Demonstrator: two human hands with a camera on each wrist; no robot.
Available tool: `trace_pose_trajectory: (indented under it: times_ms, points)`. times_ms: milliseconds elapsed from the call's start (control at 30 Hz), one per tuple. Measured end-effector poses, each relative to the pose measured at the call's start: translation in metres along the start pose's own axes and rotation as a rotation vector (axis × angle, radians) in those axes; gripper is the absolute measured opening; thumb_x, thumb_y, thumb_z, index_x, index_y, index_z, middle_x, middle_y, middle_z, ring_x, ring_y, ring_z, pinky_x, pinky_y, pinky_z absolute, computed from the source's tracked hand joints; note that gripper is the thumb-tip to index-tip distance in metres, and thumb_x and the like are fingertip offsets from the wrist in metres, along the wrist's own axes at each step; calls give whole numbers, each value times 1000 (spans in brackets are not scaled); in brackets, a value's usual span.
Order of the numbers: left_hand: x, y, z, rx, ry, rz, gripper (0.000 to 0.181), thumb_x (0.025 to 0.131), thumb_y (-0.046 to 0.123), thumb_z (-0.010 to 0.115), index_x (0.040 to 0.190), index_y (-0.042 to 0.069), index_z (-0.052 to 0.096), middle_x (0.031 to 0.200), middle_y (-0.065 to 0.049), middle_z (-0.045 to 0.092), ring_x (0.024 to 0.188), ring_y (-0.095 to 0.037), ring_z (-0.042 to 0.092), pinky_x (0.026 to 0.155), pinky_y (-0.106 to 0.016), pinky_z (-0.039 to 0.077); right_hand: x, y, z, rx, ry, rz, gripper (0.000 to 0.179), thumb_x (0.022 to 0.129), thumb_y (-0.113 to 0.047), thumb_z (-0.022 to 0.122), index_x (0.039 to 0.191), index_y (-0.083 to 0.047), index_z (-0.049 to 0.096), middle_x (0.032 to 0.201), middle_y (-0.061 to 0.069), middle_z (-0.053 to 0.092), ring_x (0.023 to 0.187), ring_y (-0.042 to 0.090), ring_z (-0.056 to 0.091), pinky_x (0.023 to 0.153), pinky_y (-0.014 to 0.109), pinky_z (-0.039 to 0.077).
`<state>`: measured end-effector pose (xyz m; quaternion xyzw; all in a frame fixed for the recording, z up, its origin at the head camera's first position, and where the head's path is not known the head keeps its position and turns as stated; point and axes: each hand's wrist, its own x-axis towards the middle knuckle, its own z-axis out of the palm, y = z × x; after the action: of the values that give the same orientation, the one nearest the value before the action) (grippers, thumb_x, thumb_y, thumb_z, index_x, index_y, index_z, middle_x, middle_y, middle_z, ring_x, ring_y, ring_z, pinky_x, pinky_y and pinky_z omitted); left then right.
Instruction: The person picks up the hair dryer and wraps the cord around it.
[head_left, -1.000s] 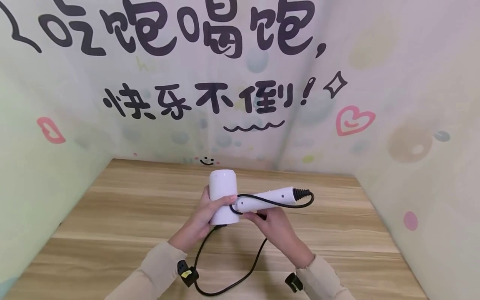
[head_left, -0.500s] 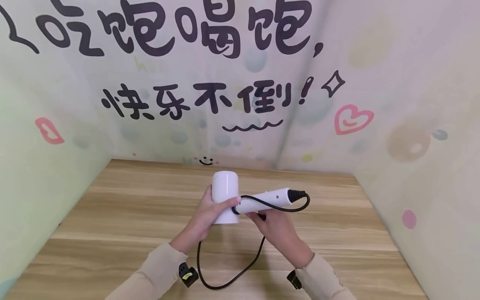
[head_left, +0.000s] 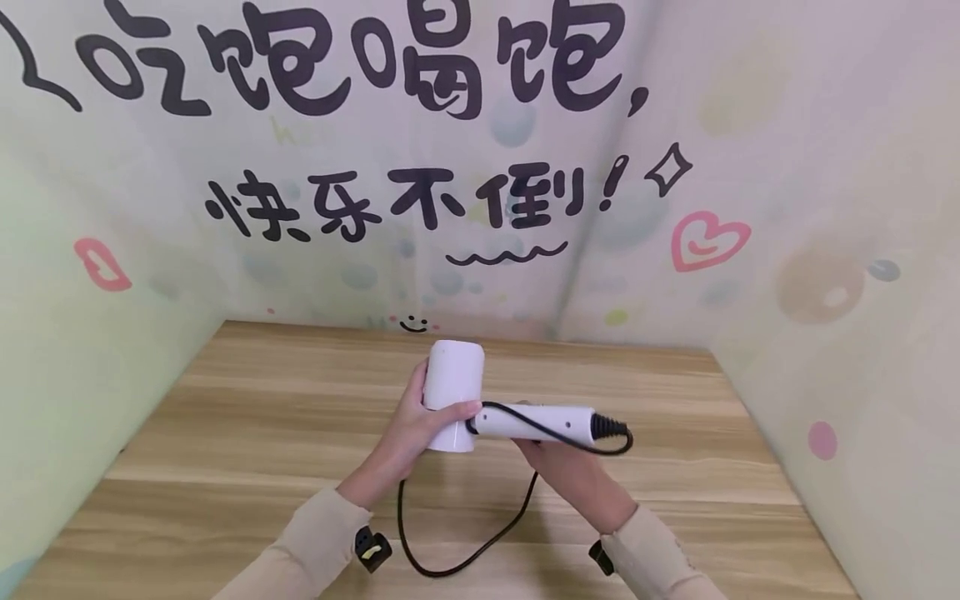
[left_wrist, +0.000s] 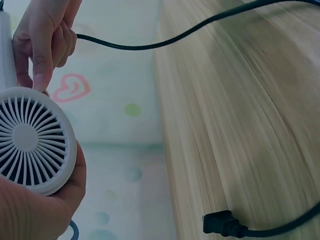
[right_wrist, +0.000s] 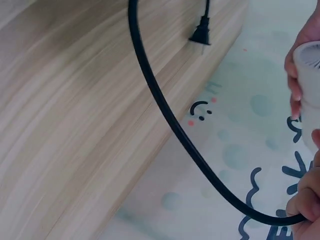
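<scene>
A white hair dryer [head_left: 455, 375] is held above the table, its barrel roughly upright and its handle [head_left: 532, 422] pointing right. My left hand [head_left: 417, 425] grips the barrel, thumb across the front near the handle joint. Below the handle is my right hand [head_left: 573, 477]; its curled fingers hold the black cord [right_wrist: 187, 145], as both wrist views show, and its fingertips reach toward the dryer. Some cord runs across the handle from its ribbed end. The round slotted grille [left_wrist: 25, 137] faces the left wrist camera.
A wood-grain table [head_left: 247, 467] lies beneath the hands, with patterned walls [head_left: 360, 275] behind and at both sides. The cord hangs in a loop toward the front. Its black plug [left_wrist: 218, 223] appears in both wrist views.
The dryer's handle has swung down from a slight upward slant to nearly level. The right hand has shifted a little right and lower; the plug under the barrel has gone from the head view.
</scene>
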<state>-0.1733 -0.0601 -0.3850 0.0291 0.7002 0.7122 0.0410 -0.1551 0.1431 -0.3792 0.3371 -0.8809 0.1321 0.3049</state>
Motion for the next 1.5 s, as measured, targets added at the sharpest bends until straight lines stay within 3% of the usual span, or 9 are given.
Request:
trace_pose_trajectory:
  times_ms: [133, 167, 300, 467, 633, 967, 1233, 1367, 1500]
  points:
    - [-2, 0, 0, 62, -66, 46, 90, 72, 16, 78, 144, 18, 25, 121, -17, 49, 100, -28, 54, 76, -38, 53, 3, 8, -18, 112, -60, -85, 11, 81, -4, 60, 86, -14, 59, 74, -10, 61, 61, -3, 48, 55, 11, 39]
    - [-2, -1, 0, 69, -82, 59, 90, 72, 15, 78, 144, 18, 24, 121, -17, 50, 99, -28, 55, 76, -38, 53, 5, 11, -20, 242, -47, -67, 13, 78, -6, 63, 86, -16, 62, 71, -10, 63, 58, -3, 50, 50, 12, 40]
    - [-1, 0, 0, 88, -122, 97, 91, 72, 14, 78, 144, 20, 23, 120, -16, 50, 97, -27, 56, 75, -38, 53, 9, 27, -20, 186, -133, -108, 4, 79, -15, 66, 80, -17, 62, 67, -9, 64, 55, -2, 51, 48, 16, 41]
    - [-1, 2, -2, 145, -112, 138, 91, 70, 15, 80, 142, 21, 25, 118, -16, 52, 95, -26, 56, 73, -35, 53, 12, 46, -20, 285, -281, 59, 5, 81, -25, 70, 78, -21, 68, 68, -12, 65, 56, -5, 48, 53, 16, 42]
    - [-3, 3, 0, 202, -103, 166, 93, 68, 17, 82, 142, 25, 25, 117, -13, 54, 92, -25, 57, 70, -34, 53, 17, 40, -28, 317, -357, 189, 10, 85, -29, 67, 80, -21, 70, 69, -13, 64, 56, -5, 47, 54, 17, 43]
    - [-4, 3, 3, 249, -25, 177, 97, 65, 21, 84, 141, 28, 26, 115, -11, 55, 91, -26, 58, 68, -34, 53, 13, 25, -20, 334, -268, 406, 16, 85, -31, 66, 79, -17, 69, 62, -9, 58, 53, 1, 43, 50, 18, 38]
    - [-1, 5, 7, 267, 87, 159, 100, 66, 26, 84, 144, 28, 21, 119, -9, 53, 92, -27, 57, 67, -34, 52, 18, 15, -12, 117, 12, 173, 12, 80, -22, 73, 76, -13, 66, 62, -6, 64, 48, 0, 48, 45, 16, 37]
    - [4, 7, 11, 267, 91, 170, 99, 67, 29, 83, 144, 28, 20, 117, -9, 53, 93, -28, 57, 68, -35, 53, 23, 14, -14, 86, 78, 180, 14, 77, -22, 75, 74, -13, 66, 62, -4, 65, 48, 1, 51, 45, 17, 40]
    - [5, 7, 13, 284, 79, 175, 99, 67, 26, 83, 144, 26, 20, 116, -11, 54, 93, -28, 57, 67, -36, 53, 30, 17, -22, 43, 67, 178, 19, 73, -26, 78, 71, -13, 65, 58, -5, 62, 47, 2, 48, 44, 18, 38]
